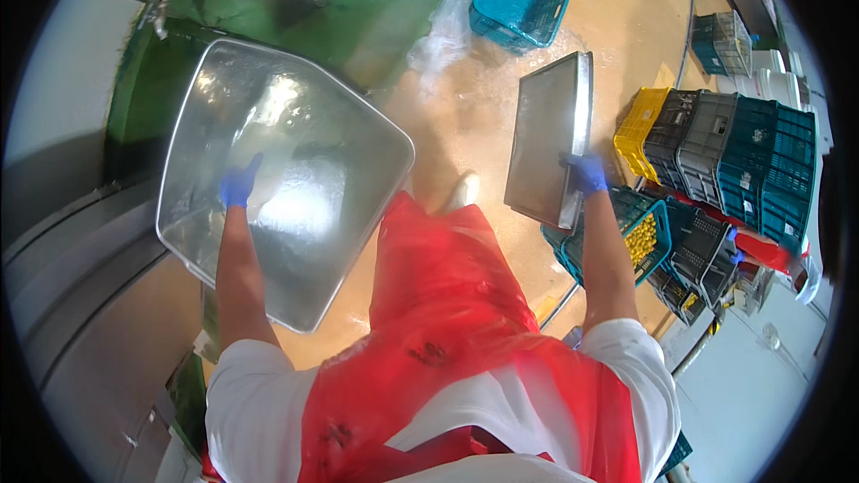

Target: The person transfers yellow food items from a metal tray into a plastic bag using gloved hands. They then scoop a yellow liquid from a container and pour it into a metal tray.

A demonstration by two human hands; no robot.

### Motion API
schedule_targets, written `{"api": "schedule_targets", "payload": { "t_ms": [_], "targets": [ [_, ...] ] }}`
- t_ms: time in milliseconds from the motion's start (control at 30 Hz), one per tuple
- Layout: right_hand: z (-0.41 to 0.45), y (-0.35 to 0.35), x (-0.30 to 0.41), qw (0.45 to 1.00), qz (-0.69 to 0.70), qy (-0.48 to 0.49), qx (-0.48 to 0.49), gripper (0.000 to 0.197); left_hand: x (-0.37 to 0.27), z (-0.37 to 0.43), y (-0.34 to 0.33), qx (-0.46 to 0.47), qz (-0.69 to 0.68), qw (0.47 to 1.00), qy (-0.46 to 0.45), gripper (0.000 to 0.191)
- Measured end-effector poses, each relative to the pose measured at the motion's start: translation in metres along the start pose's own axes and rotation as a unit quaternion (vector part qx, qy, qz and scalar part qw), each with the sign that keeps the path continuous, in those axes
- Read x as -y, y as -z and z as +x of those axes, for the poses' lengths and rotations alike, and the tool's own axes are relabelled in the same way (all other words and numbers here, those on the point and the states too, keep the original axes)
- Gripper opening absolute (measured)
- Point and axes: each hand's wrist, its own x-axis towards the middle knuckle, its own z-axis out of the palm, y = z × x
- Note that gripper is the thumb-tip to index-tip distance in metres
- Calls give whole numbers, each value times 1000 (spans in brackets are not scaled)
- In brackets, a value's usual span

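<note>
My left hand (239,182), in a blue glove, reaches inside a large, shiny metal tub (315,147) with a rolled rim, at the left. The thumb is spread from the other fingers, and whether it touches the metal is unclear. My right hand (586,173), gloved in blue too, grips the side edge of a flat rectangular metal tray or lid (545,141), which is held tilted to the right of my legs. Its fingertips are partly hidden. Between both hands my red apron (429,268) hangs over my legs, and one white shoe (464,189) shows on the floor.
A teal plastic crate (517,7) and clear plastic sheeting (443,27) lie ahead on the wet floor. At right stand stacked crates (745,154) and a teal crate (661,235) with small yellow fruit (641,239). Beyond them another person in red (765,251) bends over crates.
</note>
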Motion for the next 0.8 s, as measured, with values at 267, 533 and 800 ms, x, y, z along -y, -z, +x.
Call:
{"api": "schedule_targets", "payload": {
  "t_ms": [267, 533, 800],
  "targets": [
    [-42, -38, 1, 994, -97, 29, -35, 29, -52, 105, -202, -30, 132, 990, -49, 69],
    [-52, -103, -13, 865, -467, 157, -94, 38, -25, 128, -243, 116, -245, 909, -315, 35],
    [-92, -55, -55, 717, -675, 157, 69, 18, -29, -44, -45, 187, -477, 851, -112, 19]
  ]
}}
